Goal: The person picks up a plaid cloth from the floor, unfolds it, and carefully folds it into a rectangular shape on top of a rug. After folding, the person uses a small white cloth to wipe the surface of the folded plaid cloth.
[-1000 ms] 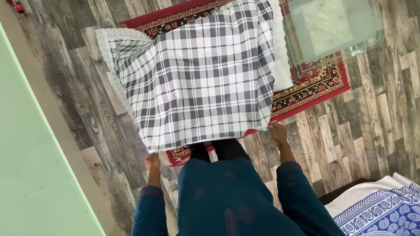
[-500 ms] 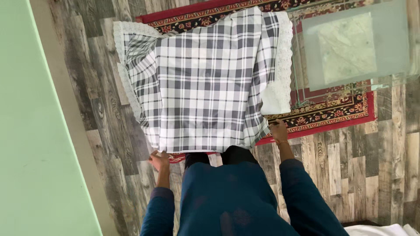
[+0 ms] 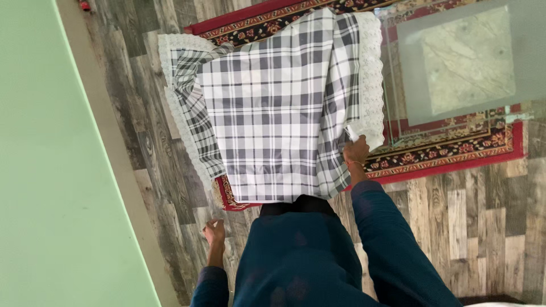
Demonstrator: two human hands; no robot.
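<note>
Plaid cloth | right hand fingers pinched on lace corner | left hand empty, fingers apart, off the cloth | risk: one-handed hold, fold could slump

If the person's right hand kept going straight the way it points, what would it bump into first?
Probably the white lace edge of the checked cloth that the right hand grips; beyond it lies the glass table. Depth is hard to judge.

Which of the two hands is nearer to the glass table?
The right hand. It grips the plaid cloth at its lace edge, just beside the glass table. The left hand hangs empty, below the cloth's far side.
</note>
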